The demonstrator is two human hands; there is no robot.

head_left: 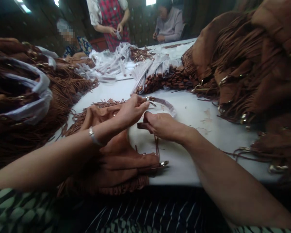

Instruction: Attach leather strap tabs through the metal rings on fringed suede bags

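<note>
A brown suede fringed bag [111,161] lies on the white table [199,136] right in front of me. My left hand [129,111], a silver bracelet on its wrist, reaches over the bag with fingers pinched on a strap wrapped in clear plastic [165,104]. My right hand [160,124] is closed on the dark brown end of that strap. A thin strap with a metal clasp [163,163] runs from the bag's near corner.
Heaps of brown fringed bags [252,64] rise at the right and at the left [26,97]. Plastic-wrapped straps [155,72] lie mid-table. Three people work at the far end.
</note>
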